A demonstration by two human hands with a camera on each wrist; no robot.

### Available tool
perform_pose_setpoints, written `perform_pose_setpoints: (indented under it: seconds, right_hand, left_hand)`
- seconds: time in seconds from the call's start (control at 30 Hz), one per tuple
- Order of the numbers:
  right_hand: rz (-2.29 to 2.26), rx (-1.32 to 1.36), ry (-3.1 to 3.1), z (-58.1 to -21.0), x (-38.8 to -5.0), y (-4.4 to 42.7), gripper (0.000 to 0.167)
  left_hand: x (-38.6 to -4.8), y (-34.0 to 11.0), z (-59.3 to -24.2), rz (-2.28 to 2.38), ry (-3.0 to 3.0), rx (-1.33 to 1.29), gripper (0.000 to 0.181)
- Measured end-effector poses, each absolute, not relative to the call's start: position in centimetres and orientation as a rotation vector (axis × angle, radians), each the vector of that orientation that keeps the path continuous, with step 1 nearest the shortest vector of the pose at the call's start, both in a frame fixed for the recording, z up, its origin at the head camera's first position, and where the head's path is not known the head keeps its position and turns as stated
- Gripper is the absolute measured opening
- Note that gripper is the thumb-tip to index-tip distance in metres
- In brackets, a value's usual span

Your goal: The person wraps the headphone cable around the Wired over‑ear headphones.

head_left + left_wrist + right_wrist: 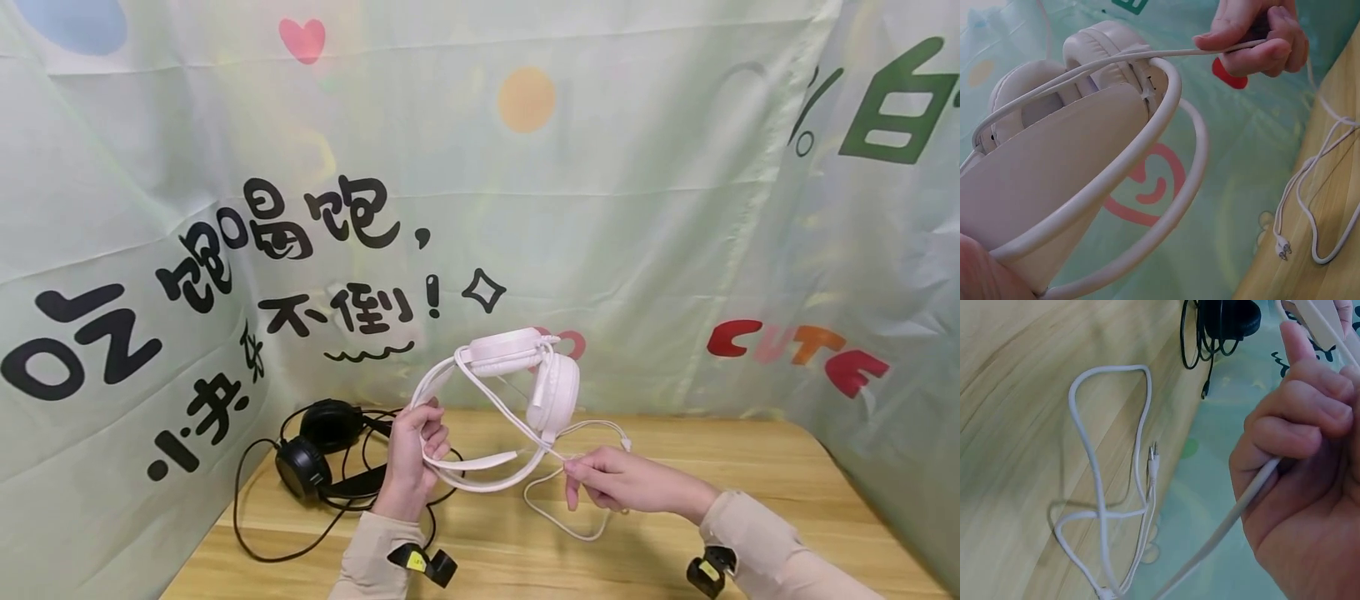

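Observation:
A pair of white headphones (556,395) is held up above the wooden table. My left hand (415,454) grips its headband, with the ear cups pointing up and away. The white cable (1191,53) runs across the headband and past the ear cups in the left wrist view. My right hand (626,479) pinches that cable to the right of the headphones, its fingers curled (1288,434) around it. From there the cable's loose end drops to the table in a loop, finishing in a split pair of plugs (1154,462).
Black headphones (303,467) with a tangled black cable lie on the table's left side. The wooden table (757,467) ends against a printed pale-green cloth (637,250) that hangs behind and at both sides.

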State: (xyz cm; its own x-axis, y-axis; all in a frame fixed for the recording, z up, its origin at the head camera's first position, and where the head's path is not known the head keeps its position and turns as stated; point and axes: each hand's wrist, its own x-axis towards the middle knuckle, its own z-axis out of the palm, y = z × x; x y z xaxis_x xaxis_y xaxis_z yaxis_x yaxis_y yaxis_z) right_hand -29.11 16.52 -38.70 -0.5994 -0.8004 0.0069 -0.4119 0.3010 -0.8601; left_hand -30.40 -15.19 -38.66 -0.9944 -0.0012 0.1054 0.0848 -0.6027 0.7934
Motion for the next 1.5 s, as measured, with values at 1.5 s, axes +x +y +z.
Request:
perform_pose_setpoints:
  seconds: [1.5]
  right_hand:
    - [-1.140,-1.010,2.075,-40.7,-31.2,22.0,0.031]
  left_hand:
    - [-29.7,-15.0,-38.5,-2.883,-1.514,-0.395,0.018]
